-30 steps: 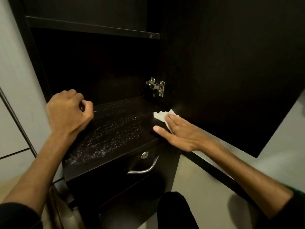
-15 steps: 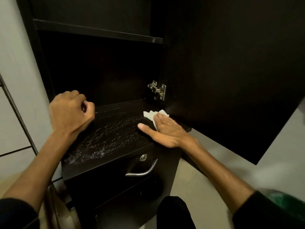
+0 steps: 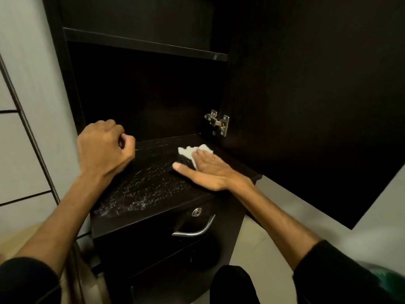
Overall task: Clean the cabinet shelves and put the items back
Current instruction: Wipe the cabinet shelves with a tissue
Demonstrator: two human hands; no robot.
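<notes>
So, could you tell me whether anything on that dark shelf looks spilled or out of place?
Yes: pale specks and streaks, like dust or spray, cover the shelf from its front left corner toward the middle. The right hand presses a white cloth flat near the back right.

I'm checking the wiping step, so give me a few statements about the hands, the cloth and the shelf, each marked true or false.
1. The right hand presses flat on a white cloth. True.
2. The left hand holds a spray bottle. False: its fingers are curled and it holds nothing.
3. The dark shelf shows pale specks. True.
4. The cloth lies on the floor. False: it lies on the shelf near the metal hinge.
5. The curved handle sits below the shelf. True.
</notes>
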